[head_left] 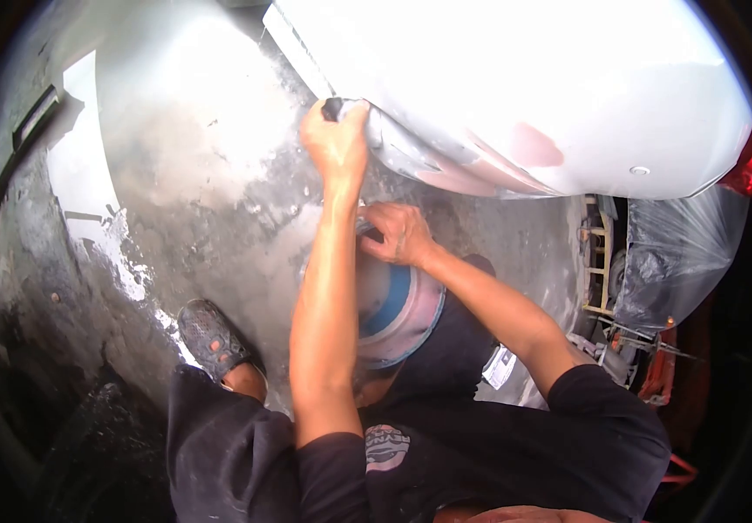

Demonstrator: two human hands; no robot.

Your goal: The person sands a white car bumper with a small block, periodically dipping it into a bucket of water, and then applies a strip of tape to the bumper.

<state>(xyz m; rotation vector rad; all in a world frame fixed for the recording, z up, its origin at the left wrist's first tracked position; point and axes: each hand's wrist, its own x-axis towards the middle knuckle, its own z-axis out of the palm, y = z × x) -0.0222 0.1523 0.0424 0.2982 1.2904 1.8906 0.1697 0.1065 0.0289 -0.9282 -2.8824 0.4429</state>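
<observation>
My left hand (334, 144) reaches up and presses a small dark sanding piece (332, 108) against the lower edge of a white car bumper (524, 78). The bumper carries a pinkish filler patch (533, 146) and bare grey sanded strips along its edge. My right hand (400, 234) is lower, its fingers curled on a small grey piece at the rim of a round bucket (402, 309) with a blue and pink wall. The bucket stands between my knees, and my left forearm hides part of it.
The concrete floor (201, 157) is wet, with white streaks. My sandalled foot (210, 336) is planted at the left. A red tail light (746, 170), a clear plastic sheet (681, 253) and a metal rack (598, 261) are at the right.
</observation>
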